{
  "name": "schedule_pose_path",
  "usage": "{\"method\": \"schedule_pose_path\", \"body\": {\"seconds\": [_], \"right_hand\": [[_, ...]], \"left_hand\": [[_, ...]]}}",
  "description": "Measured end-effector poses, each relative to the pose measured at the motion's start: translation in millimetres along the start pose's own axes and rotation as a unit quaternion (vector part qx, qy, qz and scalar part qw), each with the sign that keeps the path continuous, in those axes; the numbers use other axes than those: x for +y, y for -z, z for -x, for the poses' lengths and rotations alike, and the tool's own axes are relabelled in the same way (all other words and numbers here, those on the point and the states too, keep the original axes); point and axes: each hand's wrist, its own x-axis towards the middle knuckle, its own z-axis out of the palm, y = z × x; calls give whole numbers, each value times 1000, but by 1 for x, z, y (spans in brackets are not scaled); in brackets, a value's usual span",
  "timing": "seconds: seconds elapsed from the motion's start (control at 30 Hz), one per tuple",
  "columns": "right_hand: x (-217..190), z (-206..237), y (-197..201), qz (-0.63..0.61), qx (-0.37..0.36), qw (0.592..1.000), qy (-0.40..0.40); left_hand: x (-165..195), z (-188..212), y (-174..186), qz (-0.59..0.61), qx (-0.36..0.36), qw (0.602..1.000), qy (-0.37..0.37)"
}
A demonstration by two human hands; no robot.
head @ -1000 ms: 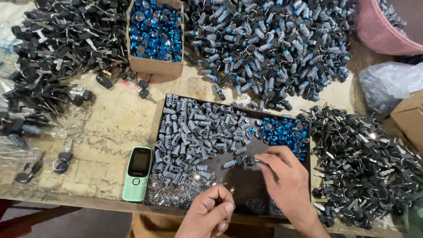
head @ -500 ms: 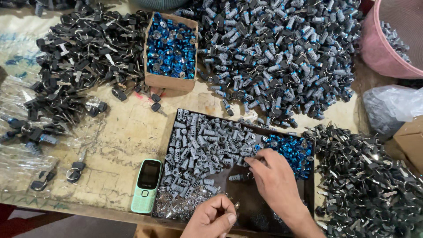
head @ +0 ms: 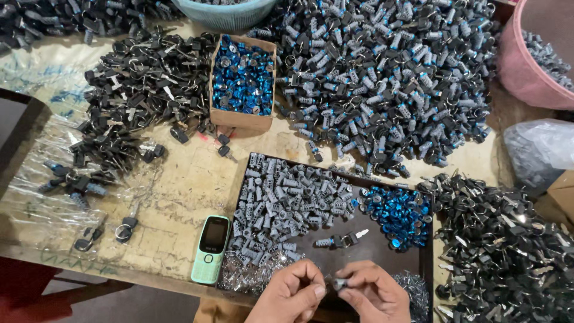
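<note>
Hands meet at the counter's near edge: left hand and right hand both pinch one small grey part over the black tray. Bare tray floor lies just ahead; grey cylinders crowd its left, blue rings its right. A phone lies beside the tray's left edge.

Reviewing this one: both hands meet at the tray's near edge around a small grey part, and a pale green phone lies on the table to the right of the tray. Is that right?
Not quite. The head view shows the pale green phone lying left of the tray, not right. The rest holds: the left hand and right hand meet at the tray's near edge around a small grey part.
</note>
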Motion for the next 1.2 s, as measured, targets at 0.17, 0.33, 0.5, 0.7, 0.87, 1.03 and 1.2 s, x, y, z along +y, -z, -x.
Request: {"method": "schedule_pose_path", "body": {"seconds": [0.17,0.33,0.5,0.7,0.87,1.03,1.2], "right_hand": [[38,24,13,-71,33,995,-69],[29,35,14,-47,40,996,-68],[15,40,14,-37,-42,998,12],[13,44,15,-24,32,998,-45],[-1,43,16,83,27,995,-42],[-11,43,7,49,-11,999,-6],[-7,37,-2,26,-17,999,30]], "left_hand": [[2,5,-12,44,-17,999,8],[1,9,-21,41,-26,999,12],[-4,8,-25,4,-7,1000,-4],[-3,9,-33,28,-38,999,10],[3,8,-35,31,-24,998,41],[1,8,-33,38,-33,998,34],[3,8,-29,1,-17,1000,5]]}}
